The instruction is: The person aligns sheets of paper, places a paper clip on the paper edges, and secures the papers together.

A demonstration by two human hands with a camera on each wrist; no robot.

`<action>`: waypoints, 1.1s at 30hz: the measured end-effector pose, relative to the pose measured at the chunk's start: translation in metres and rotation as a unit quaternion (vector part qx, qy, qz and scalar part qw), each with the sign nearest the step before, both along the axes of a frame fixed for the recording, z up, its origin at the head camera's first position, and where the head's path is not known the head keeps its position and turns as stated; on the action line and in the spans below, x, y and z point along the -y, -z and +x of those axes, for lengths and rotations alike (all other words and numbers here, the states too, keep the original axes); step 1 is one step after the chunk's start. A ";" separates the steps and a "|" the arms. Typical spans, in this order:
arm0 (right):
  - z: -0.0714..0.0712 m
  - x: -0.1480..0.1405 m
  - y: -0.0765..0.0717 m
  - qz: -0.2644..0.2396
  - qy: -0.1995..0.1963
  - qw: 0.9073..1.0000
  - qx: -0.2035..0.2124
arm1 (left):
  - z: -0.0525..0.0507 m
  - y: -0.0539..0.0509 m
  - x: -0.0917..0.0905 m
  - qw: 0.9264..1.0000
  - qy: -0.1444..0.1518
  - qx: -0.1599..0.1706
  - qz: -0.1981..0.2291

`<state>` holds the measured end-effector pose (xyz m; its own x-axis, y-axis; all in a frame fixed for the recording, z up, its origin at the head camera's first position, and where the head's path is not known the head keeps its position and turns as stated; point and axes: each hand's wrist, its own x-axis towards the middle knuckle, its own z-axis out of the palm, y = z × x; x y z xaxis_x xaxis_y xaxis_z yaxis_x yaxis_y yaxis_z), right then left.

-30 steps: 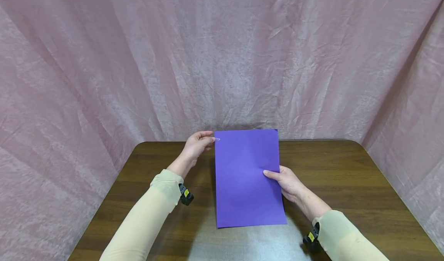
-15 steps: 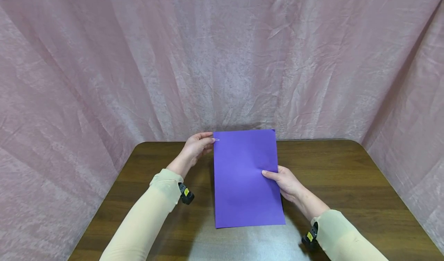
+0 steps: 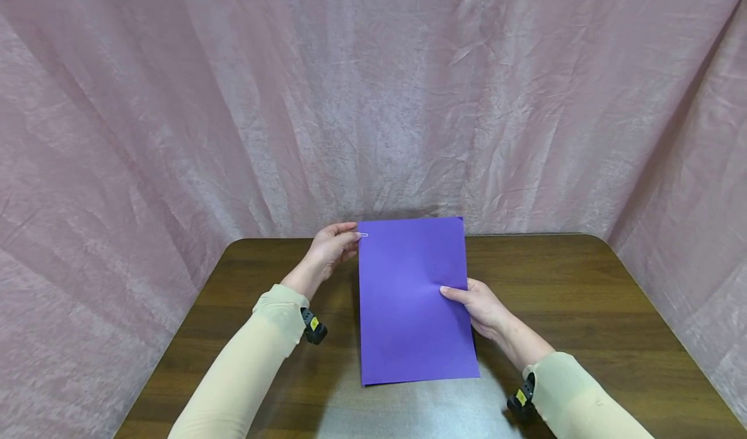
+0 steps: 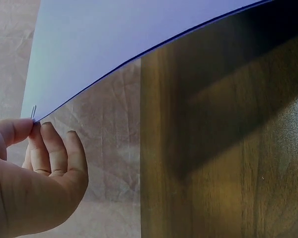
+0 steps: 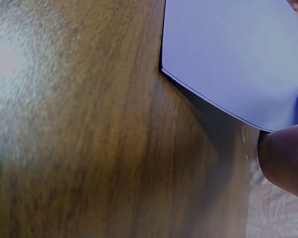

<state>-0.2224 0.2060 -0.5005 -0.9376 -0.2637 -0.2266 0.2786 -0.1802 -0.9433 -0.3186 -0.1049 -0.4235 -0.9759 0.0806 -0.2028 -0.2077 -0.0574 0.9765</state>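
Observation:
Purple paper (image 3: 408, 335), seemingly more than one sheet, is held up at a tilt above the table. A small pale paper clip (image 3: 364, 235) sits across its upper left edge. My left hand (image 3: 329, 249) pinches the clip's end at that edge between thumb and forefinger; the other fingers are loosely bent, as the left wrist view shows with the clip (image 4: 34, 112) at the thumb tip. My right hand (image 3: 487, 310) grips the paper's right edge, thumb on the front and fingers hidden behind. In the right wrist view only part of that hand (image 5: 287, 156) shows beside the paper (image 5: 228, 59).
A brown wood-grain table (image 3: 554, 283) with rounded far corners lies below, its near part shining with reflected light. Pink curtains (image 3: 373, 102) hang behind it and along the sides. A black wrist camera (image 3: 314, 326) is strapped to the left sleeve, another (image 3: 521, 397) to the right.
The paper has shifted slightly to the left, and my right hand has moved a little with it. Both hands keep their hold, and the clip stays at the upper left edge.

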 end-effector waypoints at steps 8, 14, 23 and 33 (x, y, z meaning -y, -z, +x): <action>-0.001 0.000 0.000 0.003 0.013 1.000 0.003 | -0.002 0.002 0.001 1.000 0.007 -0.007 0.019; -0.001 -0.003 -0.002 -0.009 0.021 1.000 0.003 | 0.001 0.001 0.007 0.999 0.020 -0.007 0.044; 0.000 -0.007 -0.005 -0.013 0.029 0.999 -0.001 | 0.011 0.008 0.028 0.999 0.041 0.010 0.022; -0.002 -0.008 -0.005 -0.012 0.038 0.999 0.001 | 0.031 0.033 0.029 0.996 0.087 0.028 0.020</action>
